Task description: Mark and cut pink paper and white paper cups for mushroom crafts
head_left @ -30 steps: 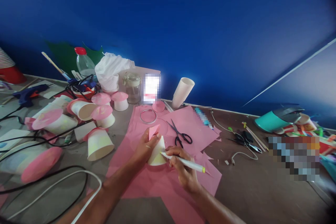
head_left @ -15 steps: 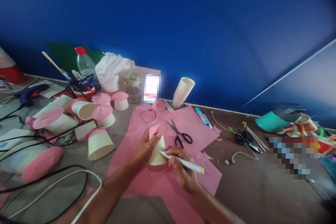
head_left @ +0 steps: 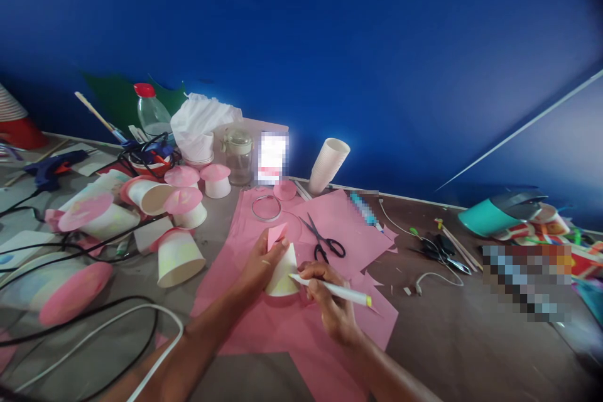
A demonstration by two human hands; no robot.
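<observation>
In the middle of the head view, my left hand is closed around a paper cup that tilts with its rim toward me. A folded pink paper piece sticks up at the cup's far end, beside my left fingers. Pale yellow colouring covers part of the cup's side. Between the fingers of my right hand is a white marker with a yellow end. Its tip is at the cup's side, though whether it touches I cannot tell. Black-handled scissors lie just beyond on pink paper.
Several paper cups with pink paper tops crowd the left side, near black and white cables and a glue gun. A glass jar and a cup stack stand by the blue wall. Keys lie right.
My right hand and the marker have shifted slightly to the right, with the tip a little lower on the cup. My left hand and the cup hold still.
</observation>
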